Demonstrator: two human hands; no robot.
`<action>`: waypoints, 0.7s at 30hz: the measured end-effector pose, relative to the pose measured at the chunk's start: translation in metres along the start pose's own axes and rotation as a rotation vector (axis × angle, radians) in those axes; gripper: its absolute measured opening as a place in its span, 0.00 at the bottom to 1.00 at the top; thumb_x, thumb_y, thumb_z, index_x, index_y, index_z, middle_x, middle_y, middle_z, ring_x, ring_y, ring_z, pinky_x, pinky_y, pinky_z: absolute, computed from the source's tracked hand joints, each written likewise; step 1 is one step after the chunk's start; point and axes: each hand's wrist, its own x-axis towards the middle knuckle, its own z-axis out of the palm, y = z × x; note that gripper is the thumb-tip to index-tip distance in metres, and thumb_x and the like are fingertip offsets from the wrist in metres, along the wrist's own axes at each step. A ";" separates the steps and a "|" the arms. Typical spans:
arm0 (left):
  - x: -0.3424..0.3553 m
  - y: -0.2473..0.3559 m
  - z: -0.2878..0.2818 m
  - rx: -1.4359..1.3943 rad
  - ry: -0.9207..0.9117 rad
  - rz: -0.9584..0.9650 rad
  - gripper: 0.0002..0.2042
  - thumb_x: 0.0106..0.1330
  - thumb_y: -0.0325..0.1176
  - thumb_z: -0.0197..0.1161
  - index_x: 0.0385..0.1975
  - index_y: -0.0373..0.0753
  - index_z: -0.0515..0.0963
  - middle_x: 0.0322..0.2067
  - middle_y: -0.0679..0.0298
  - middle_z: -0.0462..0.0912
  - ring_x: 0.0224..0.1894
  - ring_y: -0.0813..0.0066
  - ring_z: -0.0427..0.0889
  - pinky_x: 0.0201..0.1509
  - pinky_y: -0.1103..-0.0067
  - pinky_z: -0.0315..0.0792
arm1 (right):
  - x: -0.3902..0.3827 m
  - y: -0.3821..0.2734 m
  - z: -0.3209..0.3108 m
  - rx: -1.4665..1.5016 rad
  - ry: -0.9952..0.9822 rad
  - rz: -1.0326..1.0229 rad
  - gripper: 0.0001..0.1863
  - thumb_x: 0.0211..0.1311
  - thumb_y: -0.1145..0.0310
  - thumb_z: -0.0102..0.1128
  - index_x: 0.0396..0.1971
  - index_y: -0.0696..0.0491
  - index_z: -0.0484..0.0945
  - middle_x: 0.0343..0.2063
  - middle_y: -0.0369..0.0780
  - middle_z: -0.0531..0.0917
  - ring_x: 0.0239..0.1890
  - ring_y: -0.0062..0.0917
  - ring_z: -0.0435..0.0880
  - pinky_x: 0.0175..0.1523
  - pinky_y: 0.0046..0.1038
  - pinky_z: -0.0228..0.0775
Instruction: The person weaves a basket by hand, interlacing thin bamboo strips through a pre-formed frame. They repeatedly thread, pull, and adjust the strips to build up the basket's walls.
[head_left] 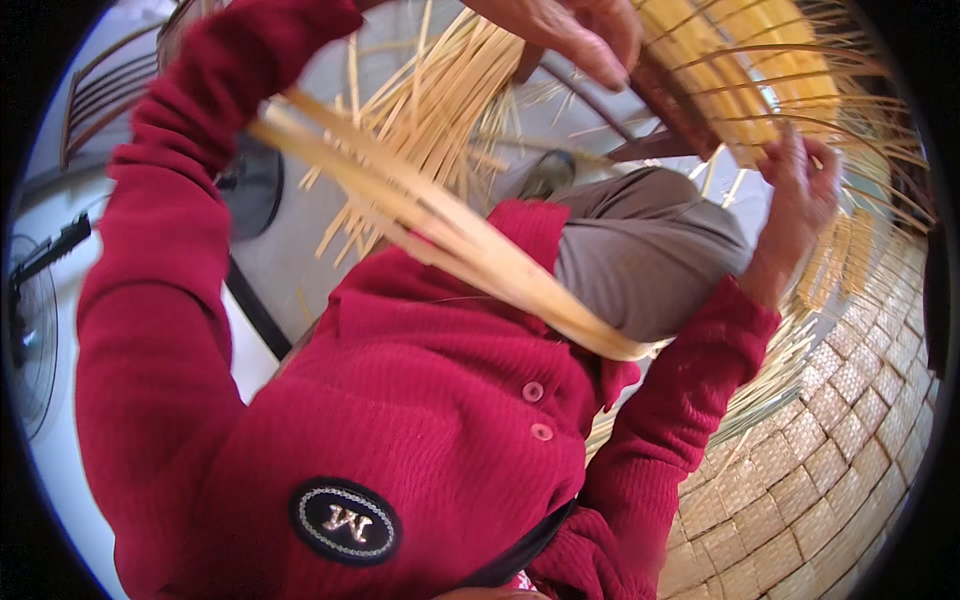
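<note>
At the top edge is my left hand [575, 35], its fingers curled and partly cut off by the picture's rim; anything in them is hidden. My right hand [800, 185] is at the lower edge of a yellow rounded panel [690, 45], fingertips pinched together by a thin bamboo strip. Several thin strips [800, 102] cross the panel and fan out past its right edge. Across my front runs a blurred band of long pale bamboo strips [480, 240], bent round near my right forearm.
A heap of loose bamboo strips [430, 120] lies on the grey floor beyond my knee. Dark wooden legs [650, 145] stand below the panel. At right is a large woven mat or basket surface [800, 490]. A fan [35, 330] and a slatted chair [110, 90] are at left.
</note>
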 end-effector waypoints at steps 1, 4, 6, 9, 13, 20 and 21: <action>-0.027 0.007 0.003 -0.048 -0.138 -0.105 0.23 0.66 0.47 0.70 0.46 0.30 0.81 0.37 0.54 0.88 0.38 0.65 0.87 0.41 0.70 0.80 | -0.012 -0.013 0.001 -0.041 -0.109 0.024 0.08 0.70 0.67 0.63 0.34 0.57 0.79 0.27 0.38 0.83 0.26 0.18 0.80 0.31 0.18 0.73; -0.086 0.015 0.034 -0.062 -0.453 -0.345 0.29 0.62 0.46 0.75 0.54 0.28 0.78 0.43 0.50 0.86 0.48 0.61 0.85 0.51 0.69 0.80 | -0.052 -0.045 0.011 -0.011 -0.464 0.100 0.11 0.72 0.65 0.60 0.38 0.58 0.81 0.27 0.37 0.83 0.27 0.16 0.79 0.36 0.19 0.74; -0.098 0.013 0.055 0.077 -0.396 -0.216 0.16 0.65 0.38 0.70 0.43 0.32 0.83 0.24 0.60 0.80 0.26 0.69 0.80 0.32 0.75 0.76 | -0.076 -0.057 0.007 -0.009 -0.655 0.219 0.11 0.75 0.66 0.56 0.40 0.59 0.81 0.28 0.37 0.83 0.30 0.16 0.80 0.38 0.19 0.75; -0.104 0.013 0.068 0.080 -0.289 -0.309 0.19 0.65 0.46 0.70 0.32 0.30 0.85 0.18 0.61 0.77 0.22 0.71 0.77 0.27 0.75 0.71 | -0.106 -0.078 0.008 -0.036 -0.908 0.289 0.07 0.70 0.73 0.60 0.40 0.60 0.82 0.30 0.37 0.84 0.34 0.17 0.83 0.39 0.21 0.76; -0.101 0.020 0.064 0.136 -0.238 -0.332 0.16 0.68 0.42 0.67 0.33 0.30 0.85 0.19 0.60 0.78 0.21 0.71 0.76 0.25 0.75 0.68 | -0.134 -0.077 0.018 -0.126 -1.073 0.101 0.08 0.61 0.77 0.67 0.39 0.60 0.82 0.27 0.39 0.82 0.27 0.21 0.80 0.35 0.23 0.73; -0.103 0.013 0.064 0.238 0.008 -0.040 0.10 0.64 0.35 0.70 0.33 0.33 0.84 0.23 0.59 0.79 0.26 0.66 0.80 0.30 0.73 0.71 | -0.132 -0.089 0.015 -0.237 -1.146 0.026 0.08 0.61 0.74 0.67 0.37 0.58 0.77 0.23 0.45 0.75 0.24 0.39 0.73 0.33 0.32 0.68; -0.098 0.016 0.063 0.327 0.030 -0.024 0.10 0.62 0.34 0.71 0.32 0.33 0.84 0.24 0.59 0.79 0.27 0.65 0.80 0.32 0.73 0.72 | -0.134 -0.090 0.012 -0.226 -1.104 0.050 0.08 0.62 0.74 0.66 0.36 0.58 0.76 0.23 0.45 0.74 0.24 0.40 0.72 0.33 0.32 0.68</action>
